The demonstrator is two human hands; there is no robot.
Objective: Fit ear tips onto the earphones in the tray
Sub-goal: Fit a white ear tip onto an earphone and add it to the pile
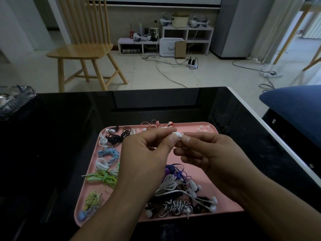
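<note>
A pink tray (224, 173) lies on the black table, filled with coiled earphones in several colours. My left hand (147, 153) pinches a white earbud (176, 134) between thumb and forefinger above the tray's middle. My right hand (208, 153) meets it from the right, its thumb and forefinger pinching a small white ear tip (181, 135) against the earbud. Loose white ear tips (202, 128) lie in the tray's far right corner. Coils of blue (108, 153), green (102, 178) and white (166, 186) cable lie below and beside my hands.
The glossy black table (52, 136) has a white edge on the right. A clear glass dish (13, 100) sits at its far left. Behind stand a wooden chair (81, 49), low white shelves and floor cables. A blue cushion (295, 105) is at the right.
</note>
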